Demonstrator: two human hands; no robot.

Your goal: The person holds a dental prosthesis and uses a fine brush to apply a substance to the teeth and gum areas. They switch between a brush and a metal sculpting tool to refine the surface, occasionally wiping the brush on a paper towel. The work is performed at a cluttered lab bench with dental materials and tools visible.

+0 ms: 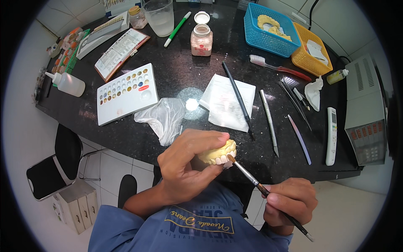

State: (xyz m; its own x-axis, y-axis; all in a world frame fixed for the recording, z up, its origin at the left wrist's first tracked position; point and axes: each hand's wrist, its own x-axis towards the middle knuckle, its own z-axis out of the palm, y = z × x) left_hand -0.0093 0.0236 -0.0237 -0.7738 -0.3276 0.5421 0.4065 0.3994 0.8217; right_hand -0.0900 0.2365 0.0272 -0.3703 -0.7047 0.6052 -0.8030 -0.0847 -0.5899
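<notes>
My left hand [184, 161] is wrapped round a yellow plaster dental cast [212, 155], its fingers above and thumb below. A row of white teeth [221, 160] runs along the cast's front side. Between the fingers and thumb of my right hand [291, 203] is a thin paintbrush [251, 177] with a dark handle and silver ferrule. Its brown bristle tip meets the teeth, or lies right against them. Beyond my left hand a crumpled translucent plastic glove or bag [163, 116] lies on the black table [184, 75].
Past the cast lie a white paper napkin [228, 113], a dark thin brush [237, 92] and a craft knife [269, 122]. On the left sits a white paint palette [121, 111]. Farther back stand an open powder jar [201, 44], a plastic cup [161, 23] and a blue basket [268, 44].
</notes>
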